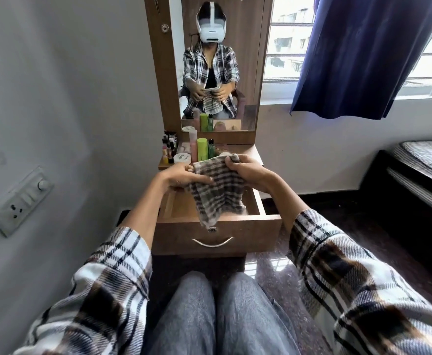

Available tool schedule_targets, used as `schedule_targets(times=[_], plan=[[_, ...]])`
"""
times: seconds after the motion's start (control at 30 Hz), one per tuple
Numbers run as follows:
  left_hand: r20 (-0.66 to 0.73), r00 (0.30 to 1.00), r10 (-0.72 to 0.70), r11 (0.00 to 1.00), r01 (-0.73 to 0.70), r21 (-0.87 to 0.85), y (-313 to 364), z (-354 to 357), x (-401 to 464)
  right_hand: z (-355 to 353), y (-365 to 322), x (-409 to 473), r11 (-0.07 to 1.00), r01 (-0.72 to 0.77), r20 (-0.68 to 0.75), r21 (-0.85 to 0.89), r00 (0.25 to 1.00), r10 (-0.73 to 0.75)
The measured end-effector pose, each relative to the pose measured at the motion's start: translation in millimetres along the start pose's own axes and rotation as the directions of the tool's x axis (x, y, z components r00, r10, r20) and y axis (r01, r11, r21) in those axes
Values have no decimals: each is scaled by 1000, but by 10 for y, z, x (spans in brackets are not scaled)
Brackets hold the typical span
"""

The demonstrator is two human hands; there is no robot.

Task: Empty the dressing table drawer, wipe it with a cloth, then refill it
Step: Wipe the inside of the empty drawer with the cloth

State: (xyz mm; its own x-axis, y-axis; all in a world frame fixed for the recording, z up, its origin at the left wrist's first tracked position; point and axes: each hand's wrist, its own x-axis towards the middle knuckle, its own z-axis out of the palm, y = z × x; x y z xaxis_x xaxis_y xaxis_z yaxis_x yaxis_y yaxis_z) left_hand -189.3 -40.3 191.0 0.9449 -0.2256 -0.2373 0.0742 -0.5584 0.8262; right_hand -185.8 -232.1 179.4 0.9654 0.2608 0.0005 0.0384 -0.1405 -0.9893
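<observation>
1. A seated person faced a narrow wooden dressing table (250,152), knees in grey jeans just below the open drawer (217,233).
2. The drawer was pulled out toward the person. Its front panel carried a curved metal handle (213,242), and the parts of its wooden floor that showed had nothing on them.
3. Both hands held a checked cloth (216,190) above the drawer, at the height of the table top.
4. The left hand (184,176) gripped the cloth's upper left edge, its fingers curled together over the fabric with the thumb on top.
5. The right hand (245,170) gripped the upper right edge, its fingers curled over the top hem and bunching it.
6. The rest of the cloth hung down loosely between the hands, and its lowest corner dangled over the drawer's front edge.
7. On the table top, behind the hands, stood the cosmetics: a green bottle (202,149), a pink bottle (193,146), a white jar (182,158) and a cluster of small nail polish bottles (169,146).
8. The mirror (243,60) above reflected the person in a plaid shirt holding the cloth.
9. A blue curtain (363,55) hung over a window to the right, and a switch panel (20,201) sat on the left wall.
</observation>
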Motion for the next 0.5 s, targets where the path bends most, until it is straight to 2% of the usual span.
schedule_targets(times=[0.07,0.17,0.23,0.3,0.37,0.4,0.43,0.5], plan=[[10,999,43,969,-39,-245,-66,-13,-2,-30,41,-7,998,43,-2,44,999,-43],[-49,991,122,819,-129,-560,-143,60,-41,-37,87,10,990,114,-54,86,993,-110],[-121,979,162,697,-201,-689,-187,140,-38,-23,105,27,981,168,-114,95,981,-156],[-220,960,173,605,-280,-746,-206,236,-31,-2,110,24,973,232,-224,15,949,-223],[-329,932,154,579,-355,-734,-189,348,-9,45,99,-5,950,285,-341,-130,887,-313],[-393,907,153,621,-397,-675,-160,408,-6,67,113,-9,937,298,-378,-179,859,-346],[-467,870,158,713,-427,-555,-139,460,9,83,135,-8,930,302,-400,-209,842,-363],[-588,775,231,888,-414,-198,-92,542,25,107,194,1,927,286,-420,-244,830,-367]])
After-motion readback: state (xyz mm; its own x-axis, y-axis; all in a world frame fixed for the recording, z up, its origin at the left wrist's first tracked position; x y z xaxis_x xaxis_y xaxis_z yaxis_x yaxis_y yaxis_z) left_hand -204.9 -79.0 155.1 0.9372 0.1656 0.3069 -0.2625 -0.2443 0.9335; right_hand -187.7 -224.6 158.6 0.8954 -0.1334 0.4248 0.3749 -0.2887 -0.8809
